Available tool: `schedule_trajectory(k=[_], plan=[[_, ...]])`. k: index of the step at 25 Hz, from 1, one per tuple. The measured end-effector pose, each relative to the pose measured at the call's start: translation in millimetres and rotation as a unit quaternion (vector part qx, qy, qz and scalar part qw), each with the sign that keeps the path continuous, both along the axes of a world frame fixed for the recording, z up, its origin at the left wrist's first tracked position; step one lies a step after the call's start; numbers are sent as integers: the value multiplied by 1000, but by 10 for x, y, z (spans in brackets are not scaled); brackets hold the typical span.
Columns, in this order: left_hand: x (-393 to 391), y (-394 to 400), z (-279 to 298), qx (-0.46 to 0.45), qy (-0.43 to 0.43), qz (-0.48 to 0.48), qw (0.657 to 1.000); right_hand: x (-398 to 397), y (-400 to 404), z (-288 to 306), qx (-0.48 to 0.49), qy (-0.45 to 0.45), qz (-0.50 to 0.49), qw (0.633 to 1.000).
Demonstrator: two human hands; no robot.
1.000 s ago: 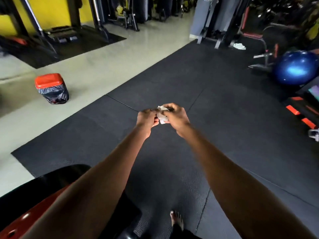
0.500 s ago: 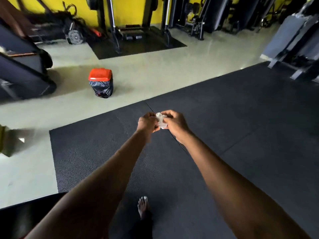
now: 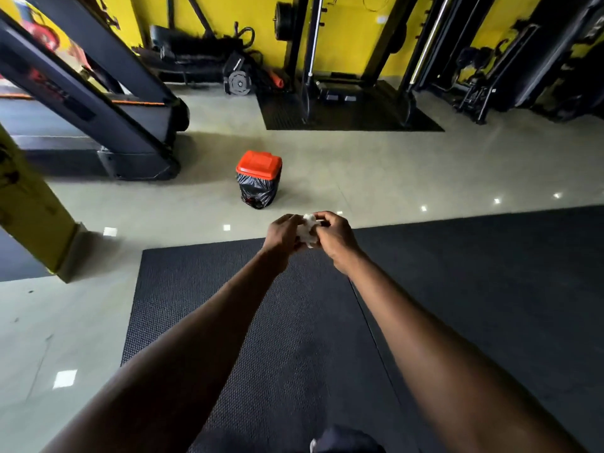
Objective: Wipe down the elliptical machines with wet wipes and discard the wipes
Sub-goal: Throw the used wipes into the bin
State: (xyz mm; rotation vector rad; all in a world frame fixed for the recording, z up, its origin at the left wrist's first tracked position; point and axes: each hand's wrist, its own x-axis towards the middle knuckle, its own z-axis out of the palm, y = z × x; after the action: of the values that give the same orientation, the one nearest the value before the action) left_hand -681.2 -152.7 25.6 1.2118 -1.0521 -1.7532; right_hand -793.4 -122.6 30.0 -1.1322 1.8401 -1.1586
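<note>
Bin (image 3: 259, 178) nearer now on pale tiled floor (image 3: 392, 178), black mat (image 3: 261, 322) underfoot, both hands' grip closed on crumpled wipe (image 3: 308, 231).

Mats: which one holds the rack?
The far mat by the yellow wall; the rack stands on it. The near mat underfoot holds no equipment in view.

Two hands (image 3: 309, 235), one wipe (image 3: 308, 231), one bin (image 3: 259, 178).

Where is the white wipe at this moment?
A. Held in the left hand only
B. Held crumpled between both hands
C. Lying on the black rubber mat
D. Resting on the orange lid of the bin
B: the crumpled wipe sits between the left hand and the right hand, both gripping it.
</note>
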Motion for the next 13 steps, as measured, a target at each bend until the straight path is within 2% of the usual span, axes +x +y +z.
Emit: schedule_trajectory(k=[2, 8, 13], plan=[[-27, -357, -9, 0, 5, 29, 1000, -50, -483, -85, 2, -8, 21, 1000], [-524, -1775, -186, 15, -54, 98, 994, -508, -1971, -341, -14, -25, 71, 997], [-1062, -3003, -122, 14, -59, 107, 992, -1121, -3310, -348, 4, -55, 104, 993]])
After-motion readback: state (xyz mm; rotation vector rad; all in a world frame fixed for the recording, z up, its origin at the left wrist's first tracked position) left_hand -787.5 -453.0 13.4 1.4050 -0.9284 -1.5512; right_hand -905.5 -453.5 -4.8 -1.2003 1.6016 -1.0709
